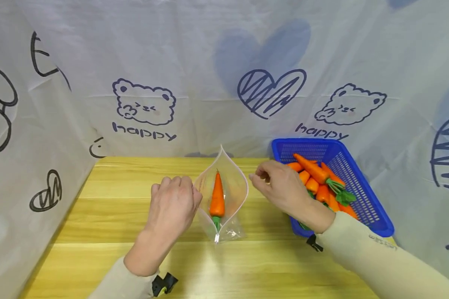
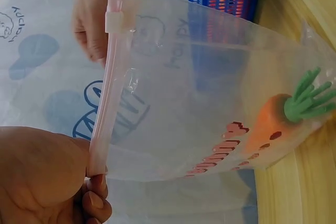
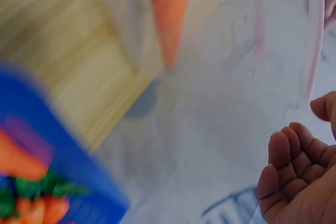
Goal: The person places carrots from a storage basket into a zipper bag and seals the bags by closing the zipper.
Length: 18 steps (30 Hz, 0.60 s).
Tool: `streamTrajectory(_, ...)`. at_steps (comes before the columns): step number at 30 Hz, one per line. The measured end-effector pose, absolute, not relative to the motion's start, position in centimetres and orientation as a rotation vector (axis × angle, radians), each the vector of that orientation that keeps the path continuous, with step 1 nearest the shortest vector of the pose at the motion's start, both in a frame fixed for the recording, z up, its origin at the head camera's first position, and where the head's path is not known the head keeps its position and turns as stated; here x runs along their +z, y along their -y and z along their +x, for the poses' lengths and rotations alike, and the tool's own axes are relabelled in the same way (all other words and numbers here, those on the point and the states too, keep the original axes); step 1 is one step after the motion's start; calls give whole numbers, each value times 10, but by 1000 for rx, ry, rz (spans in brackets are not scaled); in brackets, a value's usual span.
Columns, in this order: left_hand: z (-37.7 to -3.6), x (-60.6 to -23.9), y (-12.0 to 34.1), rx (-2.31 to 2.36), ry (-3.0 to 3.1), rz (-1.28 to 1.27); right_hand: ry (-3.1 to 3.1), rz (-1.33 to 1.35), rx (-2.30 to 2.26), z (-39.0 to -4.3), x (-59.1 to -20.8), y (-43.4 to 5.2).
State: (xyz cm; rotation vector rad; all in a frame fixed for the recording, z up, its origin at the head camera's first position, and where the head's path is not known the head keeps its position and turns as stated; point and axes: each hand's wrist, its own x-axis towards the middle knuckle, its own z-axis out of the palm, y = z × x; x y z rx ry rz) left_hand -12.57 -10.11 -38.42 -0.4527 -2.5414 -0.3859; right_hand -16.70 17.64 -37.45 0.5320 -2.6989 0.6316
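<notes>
A clear zip bag stands open on the wooden table with one orange toy carrot inside it, green top down. My left hand pinches the bag's left rim. In the left wrist view its fingers pinch the pink zip strip, and the carrot lies at the bag's bottom. My right hand hovers just right of the bag's other rim with its fingers loosely curled. In the blurred right wrist view the right hand holds nothing.
A blue plastic basket with several toy carrots sits on the table's right side, under my right forearm. Printed white cloth walls close in the back and both sides.
</notes>
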Motion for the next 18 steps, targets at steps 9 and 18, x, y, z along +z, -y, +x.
streamTrajectory(9, -125, -384, 94, -431, 2570, -417, 2915, 215, 372, -222, -367, -279)
streamTrajectory(18, -124, -386, 91, -465, 2582, -395, 3164, 31, 190, -258, -403, -354)
